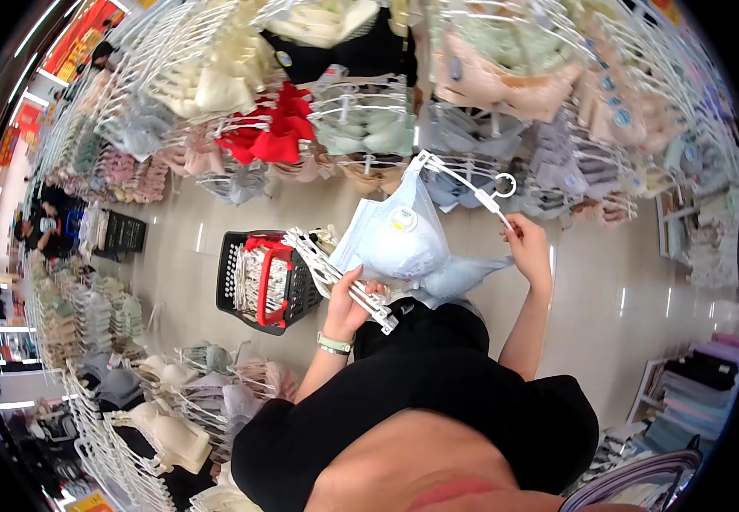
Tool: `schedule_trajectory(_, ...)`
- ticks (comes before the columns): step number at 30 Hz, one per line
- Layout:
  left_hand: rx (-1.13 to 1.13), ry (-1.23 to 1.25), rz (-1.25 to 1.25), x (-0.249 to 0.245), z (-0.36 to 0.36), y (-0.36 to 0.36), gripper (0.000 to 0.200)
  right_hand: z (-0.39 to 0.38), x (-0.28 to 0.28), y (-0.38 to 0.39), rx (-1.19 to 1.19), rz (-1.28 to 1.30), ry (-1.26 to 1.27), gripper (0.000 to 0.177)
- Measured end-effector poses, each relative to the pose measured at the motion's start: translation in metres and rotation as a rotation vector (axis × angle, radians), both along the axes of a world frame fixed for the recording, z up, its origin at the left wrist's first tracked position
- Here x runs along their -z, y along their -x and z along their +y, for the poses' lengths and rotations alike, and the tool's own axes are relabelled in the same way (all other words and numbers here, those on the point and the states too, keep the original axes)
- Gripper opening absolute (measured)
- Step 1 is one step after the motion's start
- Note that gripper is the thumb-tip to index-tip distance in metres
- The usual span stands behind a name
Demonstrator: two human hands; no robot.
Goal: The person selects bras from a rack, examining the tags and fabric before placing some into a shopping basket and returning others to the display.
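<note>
My left hand (348, 309) is closed around a bunch of white plastic hangers (317, 260), which fan out up and to the left. In my right hand (529, 249), the fingers pinch one end of a single white hanger (470, 185), its round hook pointing up. From that hanger hangs a light blue bra (395, 243) with a round sticker on one cup. The bra spreads between my two hands, its lower edge close to my left fingers.
A black shopping basket (231, 282) with a red handle stands on the floor at left, full of white hangers. Racks of bras, including a red one (271, 128), line the far side. More bras (169, 435) hang near left. Shelves with folded textiles (694, 392) stand at right. Other people (45, 230) are at far left.
</note>
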State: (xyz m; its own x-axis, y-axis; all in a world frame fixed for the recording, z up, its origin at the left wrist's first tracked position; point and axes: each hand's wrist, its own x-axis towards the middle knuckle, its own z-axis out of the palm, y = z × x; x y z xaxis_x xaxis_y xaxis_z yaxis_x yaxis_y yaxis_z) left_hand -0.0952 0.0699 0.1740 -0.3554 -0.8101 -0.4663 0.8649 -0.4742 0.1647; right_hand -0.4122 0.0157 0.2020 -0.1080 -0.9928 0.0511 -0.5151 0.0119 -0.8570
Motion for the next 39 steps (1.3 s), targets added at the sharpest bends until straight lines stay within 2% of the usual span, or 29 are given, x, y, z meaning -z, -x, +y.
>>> schedule_trajectory(4,-0.08,-0.056,-0.107,-0.007,-0.003,-0.025,0.018,-0.036,-0.004,-0.035,-0.057,0.026,0.091,0.006)
schedule_trajectory(8,-0.122,-0.118,-0.095,-0.007,-0.009,-0.042,0.019,-0.047,-0.02,-0.064,-0.023,0.067,0.113,0.011)
schedule_trajectory(10,-0.122,-0.157,-0.11,-0.007,-0.012,-0.046,0.019,-0.049,-0.022,-0.067,-0.084,0.06,0.075,0.024)
schedule_trajectory(11,-0.148,-0.179,-0.131,-0.005,-0.015,-0.047,0.02,-0.052,-0.016,-0.062,-0.079,0.059,0.07,0.024)
schedule_trajectory(13,-0.189,-0.248,-0.158,-0.005,-0.026,-0.04,0.017,-0.063,-0.002,-0.051,-0.046,-0.061,0.082,0.04)
schedule_trajectory(17,-0.215,-0.269,-0.102,0.011,-0.048,-0.014,0.012,-0.08,-0.007,-0.027,0.018,-0.143,0.051,0.047)
schedule_trajectory(21,-0.207,-0.341,-0.205,-0.004,-0.067,0.034,0.018,-0.094,0.012,0.001,0.147,-0.029,0.123,0.049)
schedule_trajectory(23,-0.208,-0.289,-0.189,0.012,-0.075,0.048,0.014,-0.102,0.023,0.021,0.199,0.022,0.18,0.049)
schedule_trajectory(25,-0.233,-0.218,-0.113,0.024,-0.075,0.06,0.011,-0.102,0.031,0.034,0.165,0.097,0.117,0.049)
schedule_trajectory(28,-0.243,-0.209,-0.163,0.023,-0.082,0.088,0.012,-0.112,0.034,0.051,0.141,0.06,0.115,0.048)
schedule_trajectory(29,-0.255,-0.21,-0.138,0.043,-0.08,0.089,0.025,-0.117,0.036,0.056,0.133,0.067,0.111,0.048)
schedule_trajectory(33,-0.321,-0.179,-0.062,0.051,-0.071,0.111,0.04,-0.144,0.054,0.074,0.133,0.219,0.144,0.048)
schedule_trajectory(36,-0.375,-0.169,-0.011,0.051,-0.064,0.118,0.036,-0.164,0.057,0.081,0.099,0.324,0.163,0.049)
schedule_trajectory(38,-0.418,-0.186,-0.064,0.052,-0.061,0.121,0.032,-0.18,0.074,0.086,0.031,0.432,0.188,0.051)
schedule_trajectory(39,-0.426,-0.129,-0.01,0.057,-0.057,0.119,0.032,-0.187,0.082,0.087,0.024,0.421,0.211,0.052)
